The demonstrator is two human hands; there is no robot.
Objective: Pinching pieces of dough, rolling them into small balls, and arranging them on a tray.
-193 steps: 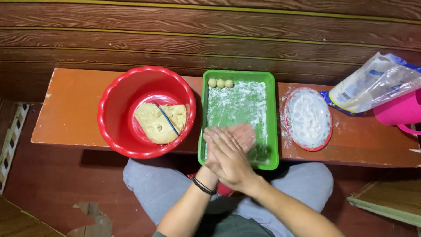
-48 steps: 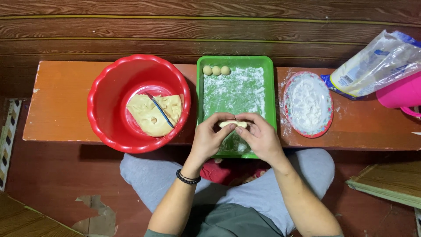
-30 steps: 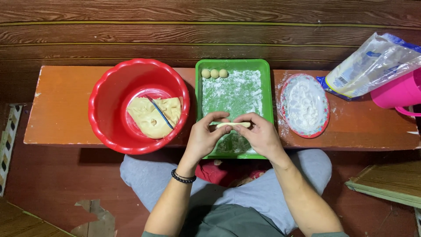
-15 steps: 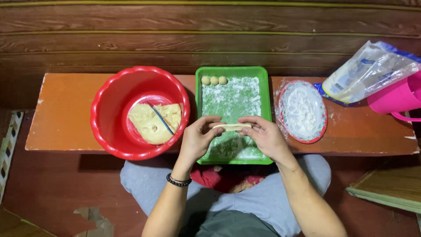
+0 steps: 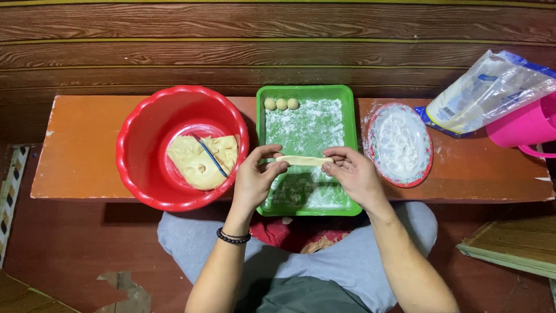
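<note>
Since the earlier frame, the hands had parted, stretching the dough rope (image 5: 304,160) longer; left hand (image 5: 255,179) and right hand (image 5: 354,175) pinched its ends above the floured green tray (image 5: 347,116), red basin (image 5: 139,174) at nine o'clock.

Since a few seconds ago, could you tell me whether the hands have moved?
Yes. The left hand and right hand were pressed together over the green tray's near end; now they're apart, stretching a dough strip.

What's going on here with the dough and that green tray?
A seated person holds a short rope of dough by its ends, left hand and right hand, above a floured green tray. Three small dough balls sit at the tray's far edge. A red basin holds more dough; a plate of flour lies right.
</note>
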